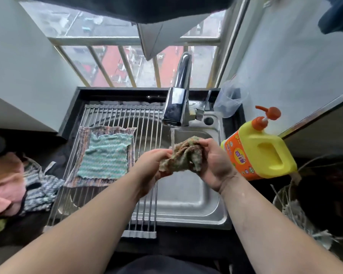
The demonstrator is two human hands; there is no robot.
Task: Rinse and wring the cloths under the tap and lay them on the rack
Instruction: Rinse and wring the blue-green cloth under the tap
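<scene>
- My left hand (152, 165) and right hand (214, 165) both curl tight round the bunched brown-green cloth (183, 157), held over the sink (186, 204) under the tap (176, 107) with its stream running.
- A teal cloth (105, 157) lies flat on a striped cloth (83, 145) on the rack (127, 119), left.
- More cloths (38, 188) heap far left.

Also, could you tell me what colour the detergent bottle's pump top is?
The pump top is orange, clearest in the head view.
</scene>
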